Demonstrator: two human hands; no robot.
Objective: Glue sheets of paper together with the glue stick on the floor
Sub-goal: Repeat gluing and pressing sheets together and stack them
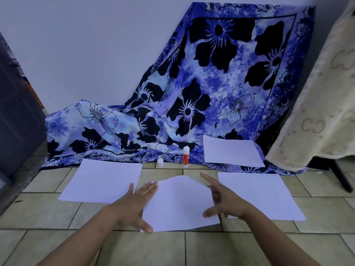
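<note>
Both hands show straight fingers (150,187): left hand (134,206) flat on the bowed middle sheet (178,206), right hand (224,204) at its edge. Uneven pressing may crease it.

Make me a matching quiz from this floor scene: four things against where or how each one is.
Things:
1 glue stick
2 cap
3 middle sheet
4 far sheet

Places or states:
A flat on the cloth
B between left hand and right hand
C upright, uncapped
D just left of the glue stick

Pairs: 1-C, 2-D, 3-B, 4-A
</note>
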